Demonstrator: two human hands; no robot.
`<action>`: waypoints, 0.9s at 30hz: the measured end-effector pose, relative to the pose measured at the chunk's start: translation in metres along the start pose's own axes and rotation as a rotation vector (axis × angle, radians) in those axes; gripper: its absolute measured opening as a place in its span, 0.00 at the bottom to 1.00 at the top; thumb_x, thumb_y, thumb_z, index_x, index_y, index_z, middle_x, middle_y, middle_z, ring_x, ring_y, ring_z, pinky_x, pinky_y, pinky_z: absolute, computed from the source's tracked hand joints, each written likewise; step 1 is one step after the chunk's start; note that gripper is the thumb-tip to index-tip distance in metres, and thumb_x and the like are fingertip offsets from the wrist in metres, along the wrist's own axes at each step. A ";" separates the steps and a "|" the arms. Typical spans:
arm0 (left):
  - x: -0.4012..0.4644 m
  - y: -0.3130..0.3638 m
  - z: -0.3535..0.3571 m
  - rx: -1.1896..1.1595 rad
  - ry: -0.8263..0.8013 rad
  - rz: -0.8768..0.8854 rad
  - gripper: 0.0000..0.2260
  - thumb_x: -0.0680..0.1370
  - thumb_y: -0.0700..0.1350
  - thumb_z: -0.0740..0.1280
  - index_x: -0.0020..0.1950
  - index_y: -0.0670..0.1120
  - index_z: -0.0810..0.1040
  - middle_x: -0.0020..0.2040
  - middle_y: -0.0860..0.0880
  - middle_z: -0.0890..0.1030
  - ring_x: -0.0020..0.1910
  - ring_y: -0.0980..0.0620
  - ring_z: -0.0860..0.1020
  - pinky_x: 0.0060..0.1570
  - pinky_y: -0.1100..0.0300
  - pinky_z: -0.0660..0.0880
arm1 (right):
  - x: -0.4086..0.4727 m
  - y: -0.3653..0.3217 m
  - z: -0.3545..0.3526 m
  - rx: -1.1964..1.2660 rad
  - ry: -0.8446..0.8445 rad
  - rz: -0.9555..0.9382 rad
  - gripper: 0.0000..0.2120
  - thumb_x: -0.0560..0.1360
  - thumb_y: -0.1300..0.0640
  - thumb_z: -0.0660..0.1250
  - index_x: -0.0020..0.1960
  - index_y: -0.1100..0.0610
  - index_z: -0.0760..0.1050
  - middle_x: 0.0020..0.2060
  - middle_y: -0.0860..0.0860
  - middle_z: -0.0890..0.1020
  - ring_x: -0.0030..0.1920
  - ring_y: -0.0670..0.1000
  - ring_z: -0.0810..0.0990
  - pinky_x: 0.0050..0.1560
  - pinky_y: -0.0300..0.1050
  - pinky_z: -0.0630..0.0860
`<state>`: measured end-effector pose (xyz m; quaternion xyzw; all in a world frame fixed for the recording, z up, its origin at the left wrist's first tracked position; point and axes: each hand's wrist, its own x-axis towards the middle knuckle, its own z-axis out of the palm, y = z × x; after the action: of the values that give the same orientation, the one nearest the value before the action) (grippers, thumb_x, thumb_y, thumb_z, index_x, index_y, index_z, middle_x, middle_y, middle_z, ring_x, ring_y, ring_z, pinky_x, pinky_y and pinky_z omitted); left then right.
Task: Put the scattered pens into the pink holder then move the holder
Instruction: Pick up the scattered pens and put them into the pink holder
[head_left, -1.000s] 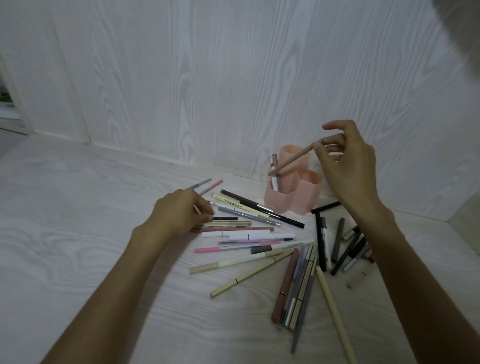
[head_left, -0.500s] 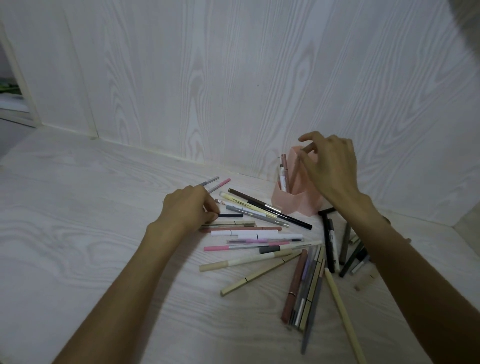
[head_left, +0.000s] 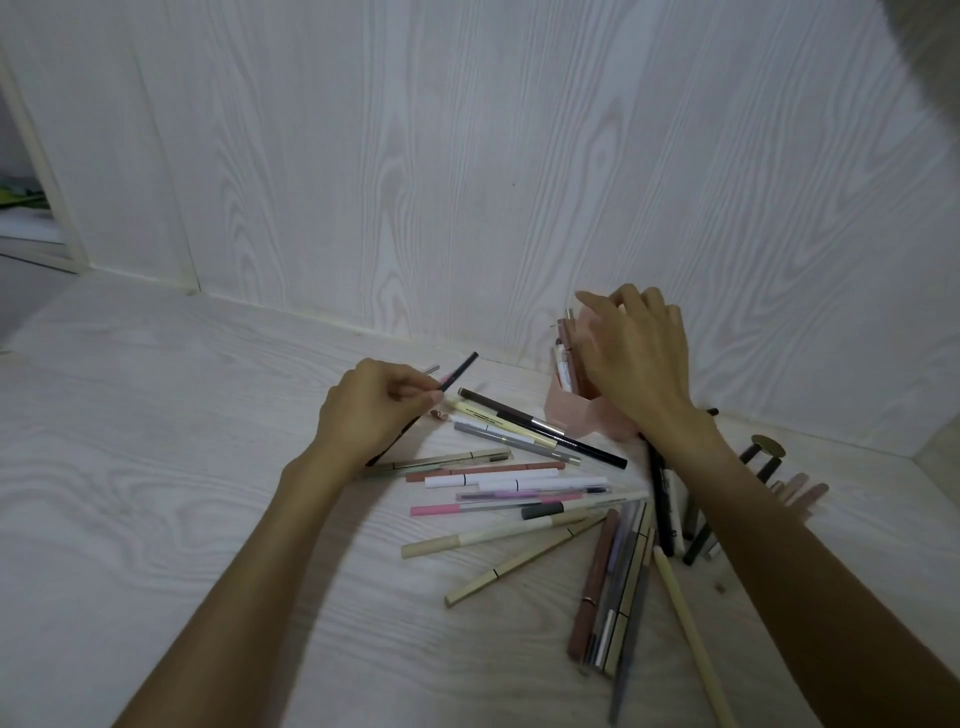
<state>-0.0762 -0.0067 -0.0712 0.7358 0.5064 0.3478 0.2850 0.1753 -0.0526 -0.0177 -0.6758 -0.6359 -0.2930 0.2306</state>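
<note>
At the far edge of the surface, our left hand (head_left: 376, 410) pinches a light, stiff, slippery-looking black pen (head_left: 457, 373) best held mid-barrel, while our right hand (head_left: 636, 358) hovers relaxed, fingers empty, over the pink holder (head_left: 571, 413) beside scattered pens (head_left: 519, 486).

- right hand (head_left: 636, 358) down over the pink holder (head_left: 576, 415), fingers loosely spread; the brownish pen it held above the holder a second ago is out of its fingers (likely one of those standing in the holder, can't tell which)
- left hand (head_left: 371, 415) now pinches a thin black pen (head_left: 460, 371), tip raised off the floor and pointing toward the back wall; before, it was curled over the pile with no black pen showing
</note>
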 end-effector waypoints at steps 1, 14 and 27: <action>0.001 0.000 -0.001 -0.029 0.014 -0.004 0.03 0.73 0.54 0.71 0.46 0.60 0.82 0.40 0.61 0.82 0.46 0.61 0.80 0.47 0.59 0.74 | -0.005 0.001 -0.005 0.029 0.005 0.014 0.17 0.75 0.54 0.60 0.62 0.56 0.76 0.48 0.57 0.79 0.49 0.58 0.74 0.48 0.48 0.64; -0.002 0.022 -0.006 -0.529 0.273 -0.024 0.08 0.76 0.43 0.68 0.54 0.46 0.78 0.49 0.45 0.83 0.48 0.54 0.82 0.43 0.65 0.80 | -0.044 0.054 -0.048 0.623 -0.525 0.231 0.10 0.76 0.58 0.64 0.53 0.50 0.81 0.48 0.46 0.82 0.45 0.44 0.78 0.49 0.40 0.74; 0.068 0.180 0.059 -0.406 0.238 0.368 0.10 0.77 0.43 0.67 0.57 0.45 0.73 0.51 0.49 0.81 0.48 0.52 0.82 0.51 0.52 0.79 | -0.060 0.104 -0.047 0.520 -0.786 0.361 0.12 0.73 0.58 0.69 0.56 0.51 0.78 0.49 0.51 0.81 0.45 0.46 0.77 0.42 0.34 0.71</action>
<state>0.0860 -0.0055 0.0481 0.6973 0.3146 0.5714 0.2971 0.2729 -0.1367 -0.0191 -0.7544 -0.5996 0.1961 0.1815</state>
